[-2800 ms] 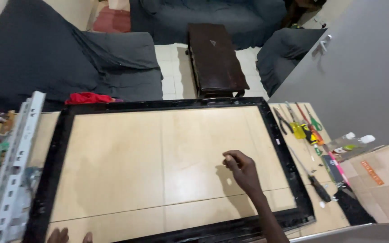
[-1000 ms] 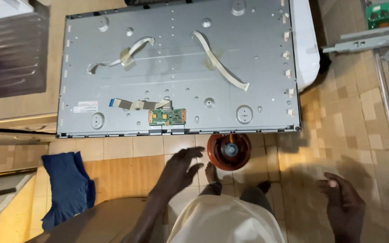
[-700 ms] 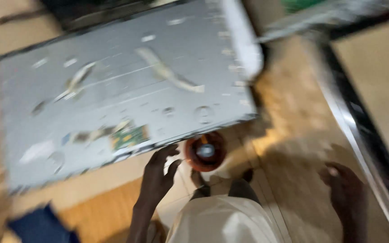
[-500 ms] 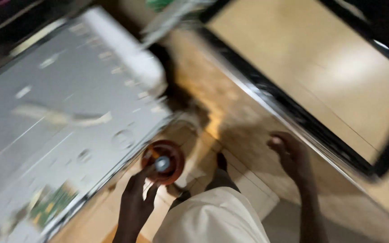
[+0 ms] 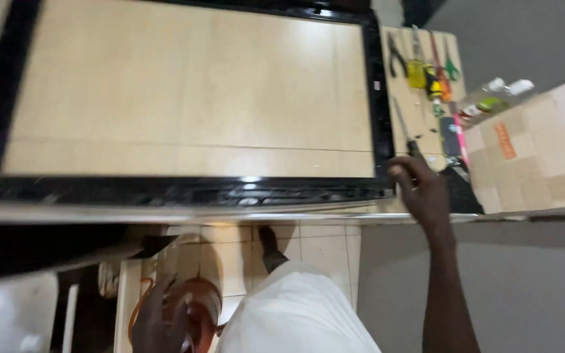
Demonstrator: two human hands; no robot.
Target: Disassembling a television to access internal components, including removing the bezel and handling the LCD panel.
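The screwdriver (image 5: 405, 134), slim and dark-handled, lies on the pale tiled floor (image 5: 184, 85) just to the right of a big black frame (image 5: 379, 111), with its tip pointing away from the person. The right hand (image 5: 420, 186) is stretched out to it, fingers curled around the handle end, so it looks to be gripping the tool, though the blur keeps me from being sure how tight the hold is. Just beyond sits a loose row of hand tools (image 5: 426, 65): pliers, something yellow-handled, a red one, and a green-handled pair, all lying side by side on the tiles. Near them are a couple of small bottles (image 5: 501, 91) with white caps.

The frame is empty in the middle, and the beige tiles show straight through it. Its near edge runs across the view just beside a long metal strip (image 5: 165, 214).

Low down at the left, the left hand (image 5: 158, 323) rests with its fingers spread over a round reddish-brown object (image 5: 197, 310); it touches it, but I cannot tell whether it is holding it. A white garment (image 5: 295, 314) covers the person's lap between the two arms. A grey wall (image 5: 511, 33) stands at the upper right.
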